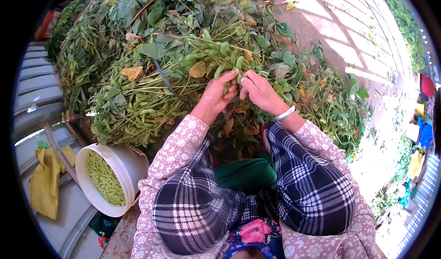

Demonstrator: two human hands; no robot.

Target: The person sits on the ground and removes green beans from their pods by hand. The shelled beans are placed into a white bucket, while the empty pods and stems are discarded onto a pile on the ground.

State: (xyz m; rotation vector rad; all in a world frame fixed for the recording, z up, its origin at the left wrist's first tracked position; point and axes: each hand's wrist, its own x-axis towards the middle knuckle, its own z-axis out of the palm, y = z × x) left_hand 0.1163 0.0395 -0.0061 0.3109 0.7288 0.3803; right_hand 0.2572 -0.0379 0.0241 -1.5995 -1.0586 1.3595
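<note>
Both of my hands meet over a heap of cut soybean plants. My left hand [222, 89] is curled around some green pods, its thumb and fingertips near a stem. Beside it, almost touching, my right hand [256, 88] pinches a green soybean pod [239, 76] between thumb and forefinger. A cluster of pods on a soybean stalk [215, 50] lies just beyond my fingertips. Left of my hands is a bundle of soybean stalks [148, 104] with many pods, crossed by a dark strip [165, 78]. A silver bangle [285, 113] circles my right wrist.
A white plastic bucket [132, 176] of picked pods [103, 178] stands tilted at lower left. Near it, a yellow cloth [44, 183] hangs by corrugated metal sheeting [41, 73]. Soybean foliage [82, 52] piles up at upper left. Sunlit ground [320, 21] with scattered leaves stretches to the right.
</note>
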